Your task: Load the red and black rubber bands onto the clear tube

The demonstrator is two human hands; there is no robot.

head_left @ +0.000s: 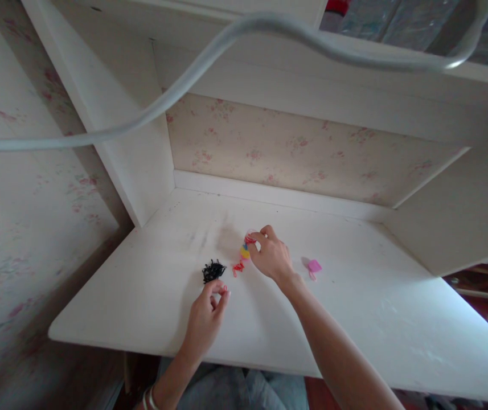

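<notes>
My left hand (206, 316) pinches a small red loop (225, 288), which looks like a thin elastic band, between thumb and fingers near the desk's front. Just beyond it lies a pile of small black bands (213, 271). My right hand (273, 255) is farther forward, its thumb and fingertips closed on a tangle of thin red bands (250, 238). Beneath those fingertips are yellow bands (245, 251) with a bit of blue beside them. Closer to me sits a little heap of red bands (238, 267), between the black pile and my right hand.
A pink square item (314, 265) with a small loop lies right of my right hand on the white desk (376, 319). A pale cable (209, 65) crosses the upper view. Side panels and an overhead shelf (312, 85) enclose the desk's back.
</notes>
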